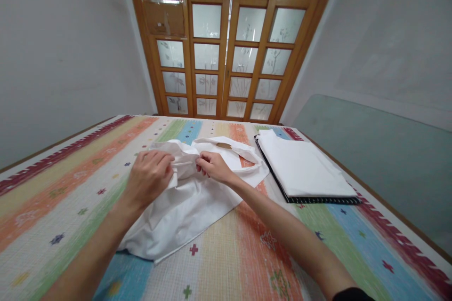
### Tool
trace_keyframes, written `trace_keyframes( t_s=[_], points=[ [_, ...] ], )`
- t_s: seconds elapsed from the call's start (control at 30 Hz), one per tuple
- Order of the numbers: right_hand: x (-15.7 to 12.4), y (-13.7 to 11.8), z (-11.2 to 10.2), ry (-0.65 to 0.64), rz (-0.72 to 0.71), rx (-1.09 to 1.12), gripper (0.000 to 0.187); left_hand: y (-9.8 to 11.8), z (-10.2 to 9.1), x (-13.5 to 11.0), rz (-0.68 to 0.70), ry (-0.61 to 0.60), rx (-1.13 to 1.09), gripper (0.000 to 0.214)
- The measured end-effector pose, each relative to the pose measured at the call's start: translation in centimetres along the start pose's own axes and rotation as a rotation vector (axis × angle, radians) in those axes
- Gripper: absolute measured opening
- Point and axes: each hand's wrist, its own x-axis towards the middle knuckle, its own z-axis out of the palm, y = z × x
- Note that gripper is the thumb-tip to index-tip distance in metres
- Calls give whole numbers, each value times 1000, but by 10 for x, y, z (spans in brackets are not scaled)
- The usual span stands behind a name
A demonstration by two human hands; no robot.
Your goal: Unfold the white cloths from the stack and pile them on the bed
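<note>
Lying crumpled on striped tablecloth [221, 263] — white garment [190, 207], pinched by right hand [212, 166], gathered in curled left hand [152, 172] — folded white cloth [305, 164] laid on dark item [325, 201] nearby.

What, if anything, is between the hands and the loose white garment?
Nothing visible: the left hand and right hand are both on the white garment. The folded stack lies off to the right, not in between.

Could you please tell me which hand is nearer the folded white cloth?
Right: the right hand is left of the folded white cloth, at the rumpled fabric; the left hand is farther left.
</note>
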Motion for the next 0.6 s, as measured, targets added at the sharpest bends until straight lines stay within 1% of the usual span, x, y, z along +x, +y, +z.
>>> trace_keyframes(
  t_s=[0.1, 0.17, 0.2, 0.27, 0.33, 0.4, 0.5, 0.6],
  points=[
    [0, 1, 3, -4, -19, 18, 21, 13, 6, 7, 93, -131, -1, 24],
    [0, 2, 3, 0, -39, 3, 22, 21, 13, 12, 101, -215, -46, 17],
    [-1, 2, 2, -6, -51, 0, 22, 24, 18, 14, 76, -247, -77, 14],
    [-1, 3, -1, -27, -73, 2, 22, 25, 28, 16, -18, -295, -164, 17],
    [-3, 4, -4, -44, -86, 8, 22, 23, 39, 16, -123, -335, -286, 18],
    [-6, 3, -7, -61, -90, 11, 22, 21, 49, 14, -197, -367, -410, 15],
    [-8, 1, -8, -76, -78, 19, 22, 20, 61, 10, -232, -385, -560, 15],
    [-9, 1, -8, -44, -51, 45, 22, 21, 67, 7, -270, -367, -651, 20]
  ],
)
